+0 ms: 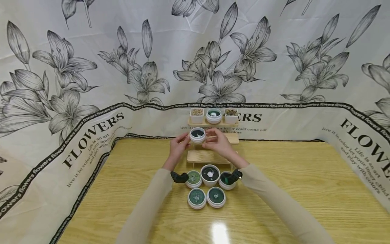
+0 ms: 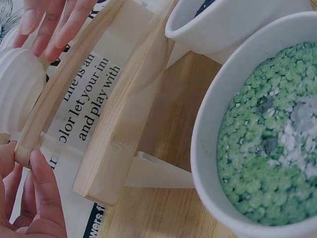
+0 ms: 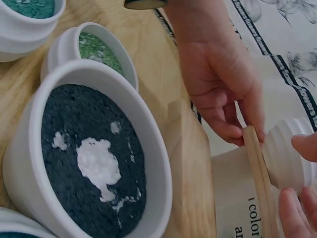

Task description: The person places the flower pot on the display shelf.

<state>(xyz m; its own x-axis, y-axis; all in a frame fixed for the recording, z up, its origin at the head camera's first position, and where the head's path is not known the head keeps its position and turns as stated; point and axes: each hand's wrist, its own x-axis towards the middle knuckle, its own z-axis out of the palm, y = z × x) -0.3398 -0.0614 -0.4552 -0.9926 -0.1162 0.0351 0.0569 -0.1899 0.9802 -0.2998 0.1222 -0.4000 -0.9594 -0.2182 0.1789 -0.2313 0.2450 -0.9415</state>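
Observation:
A small ribbed white pot (image 1: 197,138) with dark green filling stands at the left end of the middle wooden step (image 1: 230,138) of a tiered stand. My left hand (image 1: 178,146) pinches that step's end between thumb and fingers, plainly seen in the left wrist view. From the right, my right hand (image 1: 217,140) has thumb and fingers about the same pot. In the right wrist view, the ribbed pot (image 3: 287,153) sits between my left hand (image 3: 220,74) and the right hand's fingers (image 3: 294,213), with the thumb over its rim.
On the top step, a round teal-filled pot (image 1: 214,117) stands between two square cups (image 1: 197,116) of grainy material. The lowest step (image 1: 208,156) is below my hands. Several green-filled pots, with a larger dark-filled one (image 1: 210,176), stand in front. Flower-printed cloth (image 1: 152,122) hangs behind.

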